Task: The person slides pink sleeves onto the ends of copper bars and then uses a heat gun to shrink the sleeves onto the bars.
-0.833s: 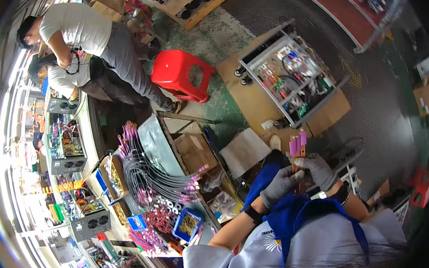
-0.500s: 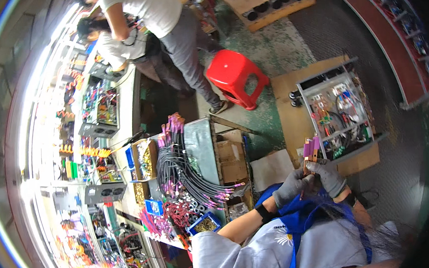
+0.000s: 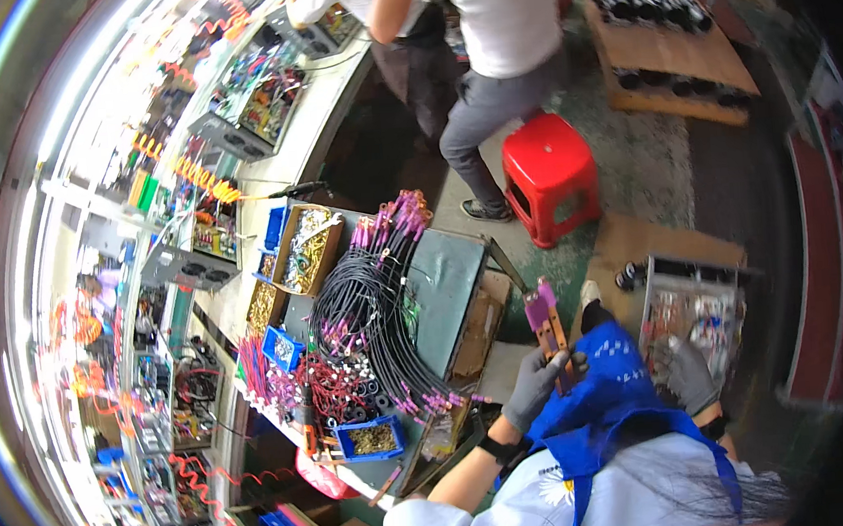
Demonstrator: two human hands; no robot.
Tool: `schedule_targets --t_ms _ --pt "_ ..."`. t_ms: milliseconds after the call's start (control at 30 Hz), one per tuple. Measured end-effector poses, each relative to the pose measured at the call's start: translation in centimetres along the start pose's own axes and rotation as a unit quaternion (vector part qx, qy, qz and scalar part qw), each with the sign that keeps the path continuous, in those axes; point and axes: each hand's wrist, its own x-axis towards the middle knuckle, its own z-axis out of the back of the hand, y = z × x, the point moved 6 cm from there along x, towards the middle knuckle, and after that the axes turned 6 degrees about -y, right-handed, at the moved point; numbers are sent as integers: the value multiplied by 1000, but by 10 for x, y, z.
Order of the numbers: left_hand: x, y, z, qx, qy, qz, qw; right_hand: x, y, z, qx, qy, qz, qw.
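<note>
My left hand [image 3: 536, 387], in a grey glove, is closed around a few flat copper bars [image 3: 545, 321] with purple sleeves on their upper ends. The bars stand tilted upward in front of my blue apron [image 3: 601, 377]. My right hand [image 3: 687, 373], gloved too, is apart from the bars, at the near edge of a metal-framed chassis [image 3: 648, 308] filled with wiring and parts. Motion blurs its fingers, so whether they hold anything is unclear. The chassis sits low, on a brown board [image 3: 674, 236].
Left of me, a green-topped bench [image 3: 447, 276] carries black cables [image 3: 346, 307] with purple ends, a cardboard box of metal hardware [image 3: 330, 238] and a blue bin [image 3: 397, 450]. A red stool [image 3: 550, 166] stands beyond. Two people work at the far line; one wears grey trousers [image 3: 507, 91].
My hands have separated: the left keeps the copper bars and has moved left, while the right has let go and moved toward the chassis. The whole view has turned, shifting the bench and stool rightward.
</note>
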Motion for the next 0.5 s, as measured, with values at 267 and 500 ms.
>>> schedule_targets --t_ms 267,500 --pt "77 -67 -1 -116 -171 -46 977 134 151 -89 -159 57 72 983" --pt "86 -122 -4 -96 -291 -141 941 196 210 -191 -260 106 16 960"
